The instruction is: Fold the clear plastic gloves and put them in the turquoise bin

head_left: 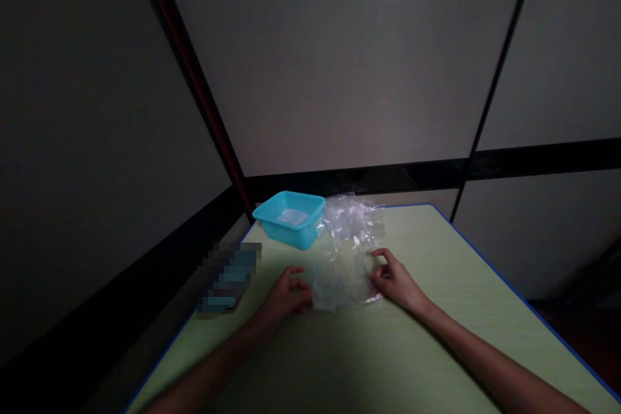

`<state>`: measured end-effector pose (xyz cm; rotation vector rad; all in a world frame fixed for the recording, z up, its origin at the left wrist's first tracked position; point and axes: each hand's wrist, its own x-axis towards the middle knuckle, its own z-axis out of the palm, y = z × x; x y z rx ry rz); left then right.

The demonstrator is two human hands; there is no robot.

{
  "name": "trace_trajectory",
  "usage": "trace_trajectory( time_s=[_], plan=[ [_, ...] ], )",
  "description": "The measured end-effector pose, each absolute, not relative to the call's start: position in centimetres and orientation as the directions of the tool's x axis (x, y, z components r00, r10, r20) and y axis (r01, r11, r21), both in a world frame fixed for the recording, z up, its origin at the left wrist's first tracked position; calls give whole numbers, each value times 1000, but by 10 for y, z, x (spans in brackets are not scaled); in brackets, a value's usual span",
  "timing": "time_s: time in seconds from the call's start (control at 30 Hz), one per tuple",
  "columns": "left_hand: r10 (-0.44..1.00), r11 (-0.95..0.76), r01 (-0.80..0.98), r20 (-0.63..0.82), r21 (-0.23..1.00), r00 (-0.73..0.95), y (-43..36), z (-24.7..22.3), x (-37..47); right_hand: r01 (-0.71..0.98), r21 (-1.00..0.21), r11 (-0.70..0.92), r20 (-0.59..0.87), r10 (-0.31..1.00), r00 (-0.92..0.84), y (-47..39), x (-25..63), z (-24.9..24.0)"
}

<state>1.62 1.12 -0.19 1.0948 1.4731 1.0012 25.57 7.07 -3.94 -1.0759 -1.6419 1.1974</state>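
Note:
A clear plastic bag [342, 278] lies spread on the pale green table between my two hands. My left hand [288, 294] rests by the bag's left edge, its fingers bent but apart, and I see nothing held in them. At the opposite edge my right hand [395, 279] has its thumb and fingers closed on the plastic, with the index finger raised a little. Behind the flat bag, more crumpled clear plastic bags [347, 217] lie in a loose heap.
A light blue plastic basket [291, 233] stands at the back left, a small clear plastic piece [292, 217] inside it. A pixelated object [230, 278] sits at the table's left edge. The table [451, 272] has a blue rim and stands by panelled walls [349, 65].

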Motion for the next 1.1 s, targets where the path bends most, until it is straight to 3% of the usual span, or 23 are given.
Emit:
trace_trajectory(
  time_s=[0.17,1.1],
  plan=[
    [975,216,239,-196,947,-105,10,-3,25,197,-954,226,165,945,-283,71,256,-42],
    [977,209,285,-187,935,-105,10,-12,24,301,-910,285,207,941,-266,73,258,-39]
  ],
)
